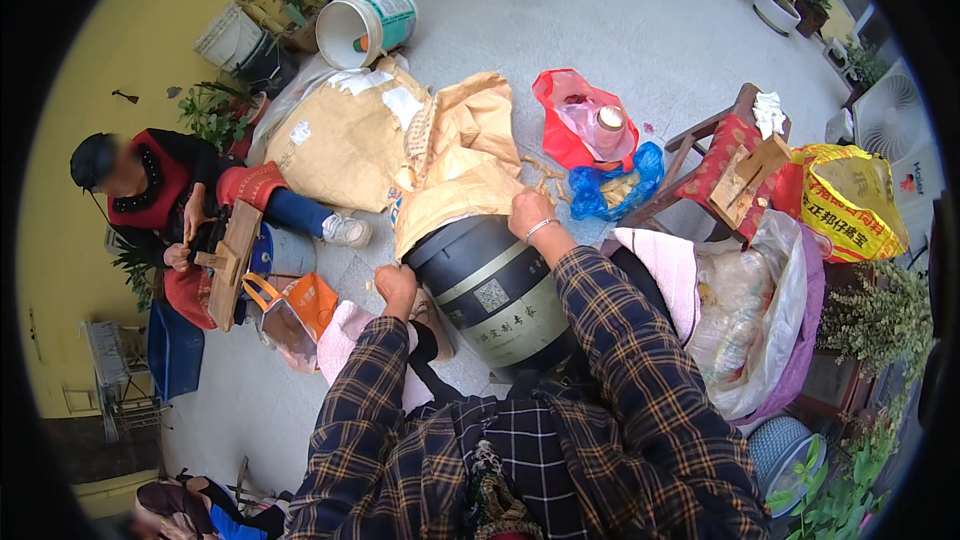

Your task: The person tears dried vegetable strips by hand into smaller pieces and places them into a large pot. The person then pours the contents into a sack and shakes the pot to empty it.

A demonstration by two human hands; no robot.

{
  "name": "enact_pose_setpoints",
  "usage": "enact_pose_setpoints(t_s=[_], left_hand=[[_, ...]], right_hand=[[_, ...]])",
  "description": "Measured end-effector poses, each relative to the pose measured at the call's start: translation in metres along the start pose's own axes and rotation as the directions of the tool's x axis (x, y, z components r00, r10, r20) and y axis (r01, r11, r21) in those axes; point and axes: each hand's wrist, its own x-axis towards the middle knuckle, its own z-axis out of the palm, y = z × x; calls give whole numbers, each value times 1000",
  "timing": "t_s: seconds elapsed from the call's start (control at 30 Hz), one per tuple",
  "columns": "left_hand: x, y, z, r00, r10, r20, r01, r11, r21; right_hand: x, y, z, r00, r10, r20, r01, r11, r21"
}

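Both hands are on the dark barrel [495, 290], which lies tilted on the floor [560, 20] between the person's knees, mouth pointing away. A tan sack [455, 185] is drawn over the barrel's mouth. Right hand [530, 215] sits up at the top of the rim, fingers curled down into the sack's edge, gripping it against the barrel. Left hand [396, 288] is lower on the barrel's left side, closed in a loose fist right at the rim where the sack ends; whether it pinches the cloth, I can't tell. So the sack's opening runs between the two hands, right hand above, left hand below.

Beyond the sack, a red bag [570, 115] and a blue bag [615, 185] lie on the floor. Off to the left, another person [160, 190] sits working at a wooden block [232, 260].
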Motion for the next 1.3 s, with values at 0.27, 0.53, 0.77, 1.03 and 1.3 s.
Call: enact_pose_setpoints(t_s=[0.27,0.53,0.77,1.03,1.3], left_hand=[[-24,32,-22,931,270,246,-268,962,-42],[-41,55,-45,904,398,157,-370,911,-181],[-13,71,-28,965,260,38,-215,863,-458],[6,82,-27,971,218,-94,-234,813,-533],[33,56,-11,998,-31,-57,-1,868,-497]], right_hand=[[-43,20,10,842,512,-168,-456,843,284],[-186,77,82,184,972,147,-918,117,378],[-229,61,69,272,531,803,-810,-324,489],[-199,32,24,376,804,460,-609,-159,777],[-105,-50,-77,803,548,232,-457,317,831]])
